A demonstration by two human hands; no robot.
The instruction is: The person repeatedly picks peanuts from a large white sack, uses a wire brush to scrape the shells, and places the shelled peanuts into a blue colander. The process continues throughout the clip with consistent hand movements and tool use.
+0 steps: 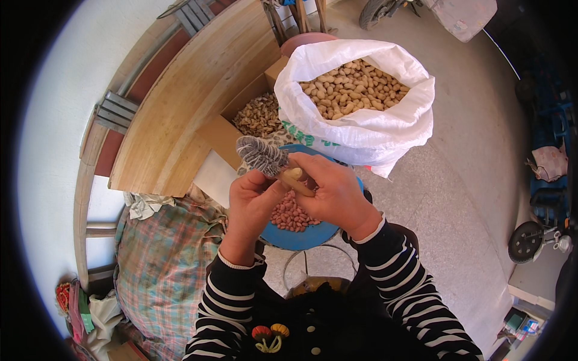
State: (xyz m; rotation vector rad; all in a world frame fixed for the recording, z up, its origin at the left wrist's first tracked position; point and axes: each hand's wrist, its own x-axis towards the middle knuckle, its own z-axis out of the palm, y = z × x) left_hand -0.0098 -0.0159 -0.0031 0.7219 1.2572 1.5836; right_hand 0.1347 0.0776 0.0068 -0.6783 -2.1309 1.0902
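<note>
Both hands hold a small wooden tool point(298, 184), above a blue basin point(293, 240). One end of the tool is bound with grey striped cloth point(262, 155). My left hand point(250, 205) grips it below the cloth, thumb and fingers closed in. My right hand point(336, 194) closes around the wooden part from the other side. Whether a peanut sits between the fingers is hidden. Pink shelled peanuts point(293, 214) lie in the basin under the hands. Beyond it stands a white woven sack point(356, 140), its mouth open on unshelled peanuts point(352, 90).
A cardboard box point(221, 135) of empty shells point(257, 115) stands left of the sack. Wooden boards point(180, 104) lean along the wall. A plaid cloth point(167, 252) covers something at left. On the right are a wheel point(526, 241) and a blue vehicle point(553, 194).
</note>
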